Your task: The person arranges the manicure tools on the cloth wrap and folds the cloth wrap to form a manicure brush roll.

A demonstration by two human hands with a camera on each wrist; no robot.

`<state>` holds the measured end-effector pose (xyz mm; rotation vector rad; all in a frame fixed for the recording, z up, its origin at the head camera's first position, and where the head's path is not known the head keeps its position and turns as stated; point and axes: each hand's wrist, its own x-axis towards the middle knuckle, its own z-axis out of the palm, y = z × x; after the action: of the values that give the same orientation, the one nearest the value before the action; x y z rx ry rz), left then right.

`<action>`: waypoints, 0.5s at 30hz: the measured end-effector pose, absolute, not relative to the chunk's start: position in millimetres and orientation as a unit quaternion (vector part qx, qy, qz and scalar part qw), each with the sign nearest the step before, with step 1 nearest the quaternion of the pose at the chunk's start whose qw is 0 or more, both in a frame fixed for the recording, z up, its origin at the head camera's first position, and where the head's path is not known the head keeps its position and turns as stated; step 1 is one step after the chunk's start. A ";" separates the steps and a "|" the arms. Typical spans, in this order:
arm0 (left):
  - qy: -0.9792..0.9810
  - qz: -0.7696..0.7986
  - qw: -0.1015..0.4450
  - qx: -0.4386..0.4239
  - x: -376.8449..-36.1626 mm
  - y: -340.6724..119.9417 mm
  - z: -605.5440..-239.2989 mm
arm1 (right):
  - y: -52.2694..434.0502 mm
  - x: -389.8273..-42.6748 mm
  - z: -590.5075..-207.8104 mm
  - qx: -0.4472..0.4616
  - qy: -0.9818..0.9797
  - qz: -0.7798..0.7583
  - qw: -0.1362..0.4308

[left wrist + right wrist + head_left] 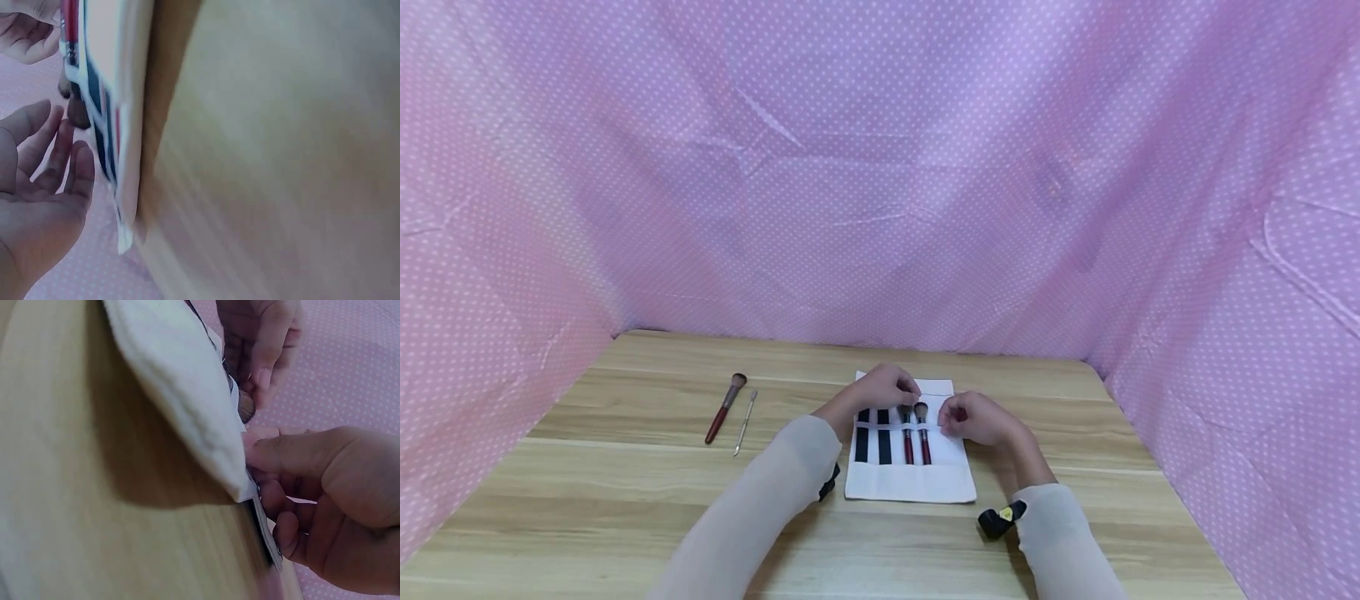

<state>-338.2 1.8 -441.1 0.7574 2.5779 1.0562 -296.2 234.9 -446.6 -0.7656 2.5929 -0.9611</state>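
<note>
Open white fabric brush roll (910,482)
Two red-handled, dark-bristled brushes (925,448) lie just below the left hand (880,387), its fingers parted; the roll's edge is by the right hand (981,418), whether pinched I cannot tell.

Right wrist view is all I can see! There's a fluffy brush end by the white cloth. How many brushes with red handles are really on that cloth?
Observer: Two. The head view shows one red-handled brush and, right beside it, a second red-handled brush on the white cloth.

Operator: Ooh! Is there another brush anywhere else?

Observer: Yes, a third red-handled brush lies on the wooden table, off to the left of the cloth.

Operator: Is that one all by itself?

Observer: No, a thin silver stick lies near it, not touching, on the side toward the cloth.
</note>
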 end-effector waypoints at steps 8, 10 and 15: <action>0.894 0.368 0.081 0.243 -338.4 -37.4 -432.1 | 235.5 -296.9 -449.2 -0.274 0.893 -0.331 0.133; 0.897 0.369 0.073 0.232 -339.2 -53.1 -432.2 | 236.1 -296.9 -449.7 -0.273 0.892 -0.334 0.133; 0.901 0.376 0.067 0.205 -337.9 -98.7 -431.1 | 237.3 -296.9 -449.8 -0.281 0.887 -0.340 0.134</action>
<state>-337.9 -98.7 -431.1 0.6179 2.7165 1.1335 -296.9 237.3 -449.8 -0.8135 2.5720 -0.9869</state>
